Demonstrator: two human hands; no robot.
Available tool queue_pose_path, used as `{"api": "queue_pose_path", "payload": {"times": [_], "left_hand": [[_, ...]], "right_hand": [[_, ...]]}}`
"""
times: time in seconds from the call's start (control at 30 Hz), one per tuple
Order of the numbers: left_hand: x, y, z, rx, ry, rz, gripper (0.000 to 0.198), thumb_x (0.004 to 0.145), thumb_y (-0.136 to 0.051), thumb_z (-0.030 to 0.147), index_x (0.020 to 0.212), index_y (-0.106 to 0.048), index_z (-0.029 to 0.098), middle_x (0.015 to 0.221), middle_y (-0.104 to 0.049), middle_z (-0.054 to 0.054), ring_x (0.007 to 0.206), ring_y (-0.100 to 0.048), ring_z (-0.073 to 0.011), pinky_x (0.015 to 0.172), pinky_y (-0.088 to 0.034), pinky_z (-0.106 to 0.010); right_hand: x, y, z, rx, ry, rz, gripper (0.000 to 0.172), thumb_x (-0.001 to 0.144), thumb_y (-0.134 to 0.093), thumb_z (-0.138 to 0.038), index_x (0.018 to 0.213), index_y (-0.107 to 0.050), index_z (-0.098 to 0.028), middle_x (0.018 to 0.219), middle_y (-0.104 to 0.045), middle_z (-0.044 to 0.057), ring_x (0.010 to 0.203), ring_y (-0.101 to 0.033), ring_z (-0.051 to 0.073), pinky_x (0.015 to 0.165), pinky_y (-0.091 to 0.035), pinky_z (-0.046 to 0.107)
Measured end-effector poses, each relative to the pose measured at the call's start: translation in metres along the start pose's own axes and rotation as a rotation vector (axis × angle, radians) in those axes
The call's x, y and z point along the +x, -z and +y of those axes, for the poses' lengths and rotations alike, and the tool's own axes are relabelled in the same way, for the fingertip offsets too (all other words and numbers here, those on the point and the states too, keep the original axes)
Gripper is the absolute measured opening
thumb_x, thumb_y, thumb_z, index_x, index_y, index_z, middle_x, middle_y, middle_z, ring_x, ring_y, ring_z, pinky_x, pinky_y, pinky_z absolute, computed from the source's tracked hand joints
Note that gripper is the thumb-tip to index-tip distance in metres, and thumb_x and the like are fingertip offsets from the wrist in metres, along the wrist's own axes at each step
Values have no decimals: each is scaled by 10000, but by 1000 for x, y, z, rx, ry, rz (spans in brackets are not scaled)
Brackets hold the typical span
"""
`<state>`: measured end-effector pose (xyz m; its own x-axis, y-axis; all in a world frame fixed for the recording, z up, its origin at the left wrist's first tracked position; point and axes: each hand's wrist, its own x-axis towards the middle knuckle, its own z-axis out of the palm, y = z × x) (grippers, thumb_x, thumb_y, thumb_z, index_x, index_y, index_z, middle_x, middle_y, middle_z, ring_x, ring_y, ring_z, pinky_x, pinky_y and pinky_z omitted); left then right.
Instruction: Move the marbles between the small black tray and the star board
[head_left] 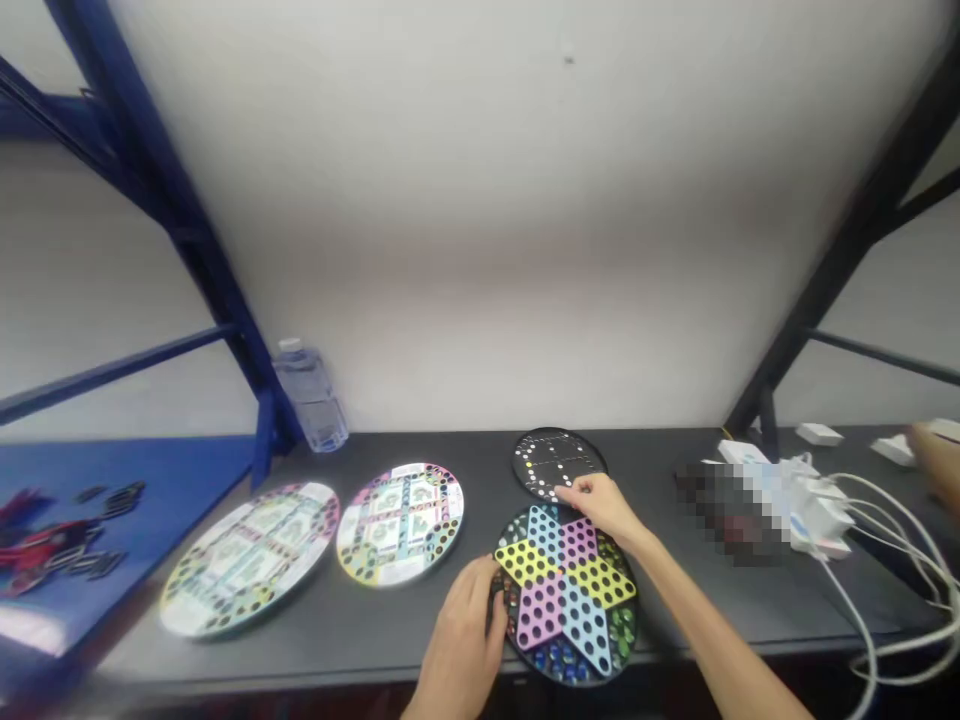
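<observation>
Head view showed us leaning over a dark table (375, 640) with the star board (566, 600) lying flat at its near edge, directly in front of us. Our left hand (465, 625) lay palm down, fingers curled together onto the board's left rim; we judged it was held there to steady the round board, where loose marbles (559, 660) sat in the rim pockets. Our right hand (604, 505) reached across from the right, forearm angled over the board, fingers bunched at the far rim just beside the black board (559, 463); whether they pinched a piece, we could not tell. 2 pastel round boards (401, 520) lay flat to the left, near each other and well apart from our hands. A water bottle (311, 400) stood upright against the wall, and white chargers (817, 510) with cables sat to the right.
</observation>
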<state>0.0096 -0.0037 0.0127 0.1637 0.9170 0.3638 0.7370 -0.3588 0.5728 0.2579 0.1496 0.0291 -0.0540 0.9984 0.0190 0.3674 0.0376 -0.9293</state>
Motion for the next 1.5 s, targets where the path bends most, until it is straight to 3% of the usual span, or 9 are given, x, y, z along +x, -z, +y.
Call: {"api": "queue_pose_path", "payload": {"times": [0.13, 0.37, 0.53, 0.7, 0.8, 0.97, 1.13, 1.37, 1.5], "left_hand": [[1, 0, 0, 7, -2, -6, 352, 984, -416, 243, 1324, -508, 246, 1323, -601, -92, 1244, -576, -229, 1067, -495, -444], [1, 0, 0, 16, -10, 0, 354, 987, -408, 237, 1326, -507, 245, 1317, -604, -97, 1239, -581, -235, 1058, -503, -454], [1, -1, -1, 19, -10, 8, 354, 978, -428, 238, 1320, -518, 250, 1322, -606, -84, 1241, -583, -223, 1072, -496, -439], [1, -3, -3, 29, -8, 8, 359, 981, -421, 237, 1329, -508, 248, 1324, -605, -82, 1241, -581, -219, 1069, -498, -438], [1, -2, -2, 26, -11, 11, 349, 981, -424, 241, 1316, -520, 244, 1317, -608, -87, 1237, -583, -224, 1059, -505, -437], [1, -2, -2, 36, -22, 30, 347, 978, -431, 245, 1311, -529, 238, 1313, -615, -90, 1224, -595, -228, 1042, -519, -434], [0, -3, -3, 45, -25, 32, 350, 979, -437, 256, 1316, -531, 234, 1307, -621, -99, 1225, -599, -237, 1049, -513, -446], [1, -2, -1, 49, -22, 48, 348, 971, -447, 249, 1304, -545, 242, 1304, -627, -91, 1205, -613, -232, 1033, -530, -424], [1, -1, -1, 42, -13, 40, 351, 966, -450, 245, 1301, -552, 242, 1307, -625, -95, 1212, -610, -235, 1037, -527, -428]], "right_hand": [[-9, -2, -10, -463, 96, -41, 289, 742, -725, -398, 564, -668, -178, 587, -652, 30, 612, -598, 160, 604, -379, 257], [-7, -9, -12, -644, 44, -86, 164, 746, -748, -327, 768, -736, -166, 867, -729, 104, 841, -669, 218, 684, -423, 258], [-1, -13, -13, -642, 45, -109, 155, 702, -779, -288, 675, -714, -150, 765, -712, 124, 769, -665, 233, 646, -426, 279], [8, -12, -11, -468, -27, -138, 164, 639, -782, -192, 529, -666, -156, 482, -590, 33, 562, -592, 164, 525, -374, 248], [8, -9, -6, -301, -137, -133, 183, 631, -785, -211, 522, -651, -151, 409, -499, -15, 412, -465, 102, 427, -298, 231], [4, 7, 3, 416, -297, -253, 246, 690, -804, -331, 709, -657, -135, 414, -267, -125, 373, -160, 25, 345, -109, 183], [4, 24, 4, 970, -283, -312, 171, 799, -698, -274, 851, -645, -119, 509, -205, -120, 409, -127, 37, 320, -146, 144], [13, 19, 1, 1080, -320, -350, 230, 850, -627, -368, 786, -560, -158, 569, -333, -77, 413, -157, 38, 326, -151, 146], [17, 4, 1, 868, -305, -253, 427, 816, -669, -428, 603, -374, -206, 536, -322, -80, 411, -133, 38, 346, -107, 177]]}}
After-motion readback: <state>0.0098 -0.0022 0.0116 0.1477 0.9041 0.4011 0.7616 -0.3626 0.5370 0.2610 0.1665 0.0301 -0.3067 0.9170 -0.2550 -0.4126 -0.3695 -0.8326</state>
